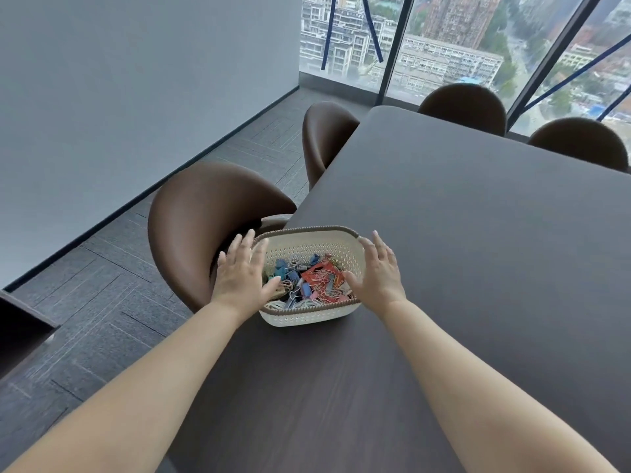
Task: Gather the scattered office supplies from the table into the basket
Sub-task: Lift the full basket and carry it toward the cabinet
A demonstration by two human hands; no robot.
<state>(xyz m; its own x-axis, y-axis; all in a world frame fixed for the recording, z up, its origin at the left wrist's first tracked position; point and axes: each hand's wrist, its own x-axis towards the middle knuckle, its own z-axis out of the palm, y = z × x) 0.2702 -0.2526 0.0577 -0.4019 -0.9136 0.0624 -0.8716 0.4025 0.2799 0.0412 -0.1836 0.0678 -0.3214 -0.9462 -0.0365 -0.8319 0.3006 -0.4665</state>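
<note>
Brown chair (205,216): stands at the left edge of the tabletop (461,250), just beside the basket.

My left grip (240,273): released, fingers straight and spread. It is at the basket's left rim, with the thumb reaching over the inside. I probably touch the rim, but the view does not settle it.

Basket (307,318): cream with a brown rim. It stands upright on the tabletop near the left edge, between my two grips.

Contents: a mixed pile of binder clips (293,278), with a red packet (319,273) lying on top towards the right. Thin wire clips are tangled among them.

My right grip (379,273): released, fingers straight and slightly fanned. It is at the basket's right rim, thumb pointing inward, and holds nothing.

Task status: every supply I can see lies inside the basket, so I judge the gathering done or nearly done. What is left: check the tabletop areas outside this view for strays, then take hold of the basket by both sides if it needs moving.
</note>
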